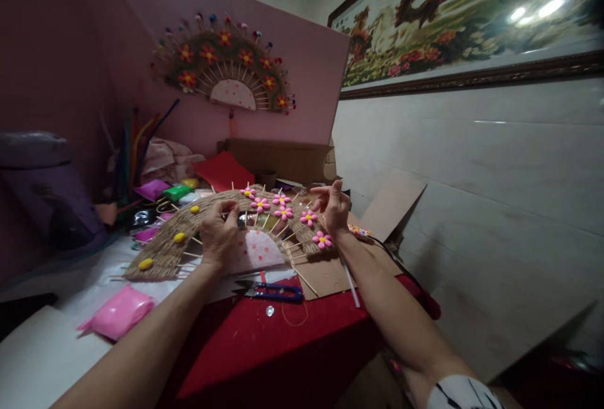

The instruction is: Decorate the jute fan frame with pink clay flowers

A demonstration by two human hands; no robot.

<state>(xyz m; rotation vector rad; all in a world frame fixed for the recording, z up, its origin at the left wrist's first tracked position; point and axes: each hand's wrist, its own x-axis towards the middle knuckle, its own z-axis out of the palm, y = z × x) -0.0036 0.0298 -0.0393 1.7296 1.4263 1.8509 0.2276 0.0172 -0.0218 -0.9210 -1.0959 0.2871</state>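
Note:
A half-round fan [163, 252] of woven straw cord on thin sticks leans on the table. Pink clay flowers [283, 212] with yellow centres sit on its right part, and yellow clay ovals [179, 237] are spaced along its left part. A white spotted half-disc [259, 250] forms its inner base. My left hand [219, 233] is closed on the fan's band near the middle, its fingertips partly hidden. My right hand [334, 207] is raised by the fan's right end, fingers bent and apart, with nothing visible in them.
Blue-handled thread snips [268, 291] lie before the fan on red cloth [245, 340], near a small clear gem [270, 311]. A pink clay packet [117, 311] is at left. Behind are more clay packets [177, 192], red paper [226, 171] and a finished fan [226, 69] on the wall.

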